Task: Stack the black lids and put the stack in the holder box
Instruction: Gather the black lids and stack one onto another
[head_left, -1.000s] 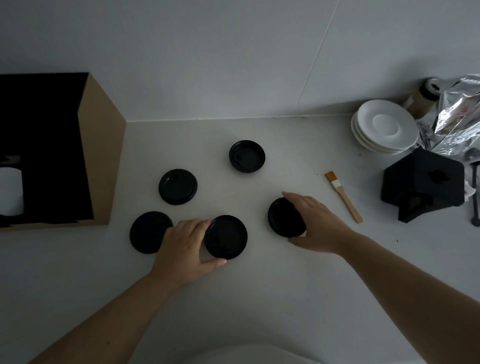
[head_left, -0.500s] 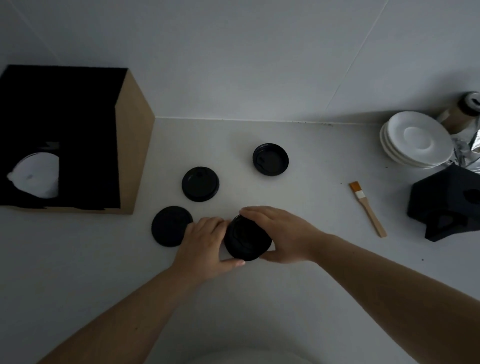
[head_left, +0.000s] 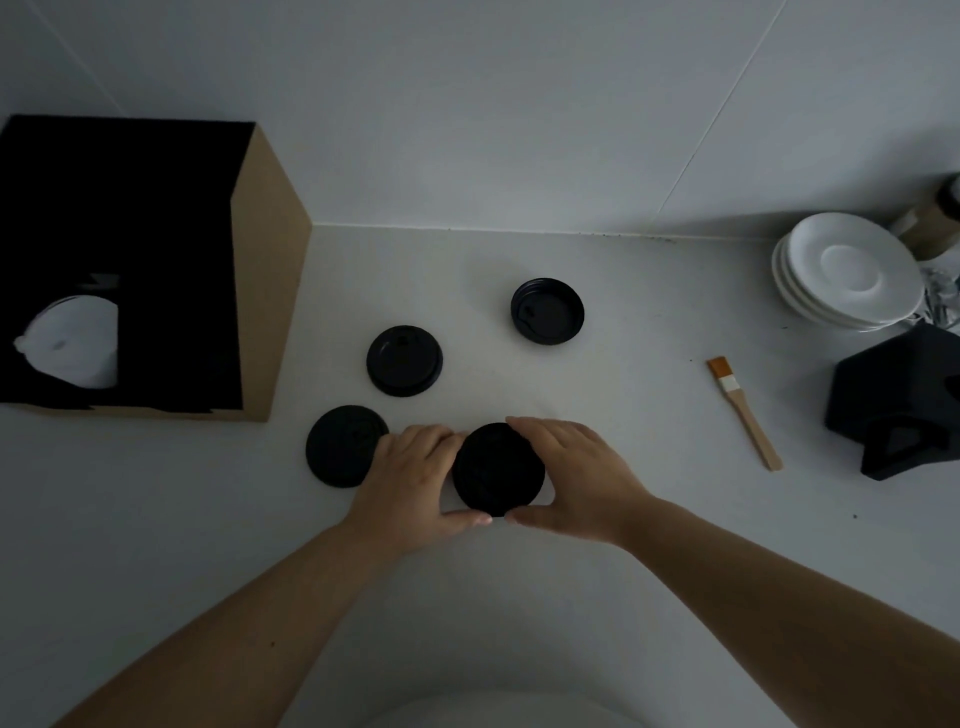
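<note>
A stack of black lids (head_left: 497, 469) sits on the white counter, one lid set on another. My left hand (head_left: 410, 480) cups its left side and my right hand (head_left: 574, 475) cups its right side, thumbs almost meeting at the front. Three more black lids lie loose: one (head_left: 340, 452) just left of my left hand, one (head_left: 404, 360) behind it, one (head_left: 547, 310) further back, rim up. The cardboard holder box (head_left: 270, 291) with a black top stands at the far left; a white lid shows in its round opening.
A small wooden brush (head_left: 744, 413) lies to the right. White saucers (head_left: 847, 270) are stacked at the back right, beside crumpled foil. A black angular object (head_left: 898, 405) stands at the right edge. The wall rises behind the counter.
My right hand carried its lid leftward and set it on the lid under my left hand. Both hands now close around the stack. The camera view shifted left.
</note>
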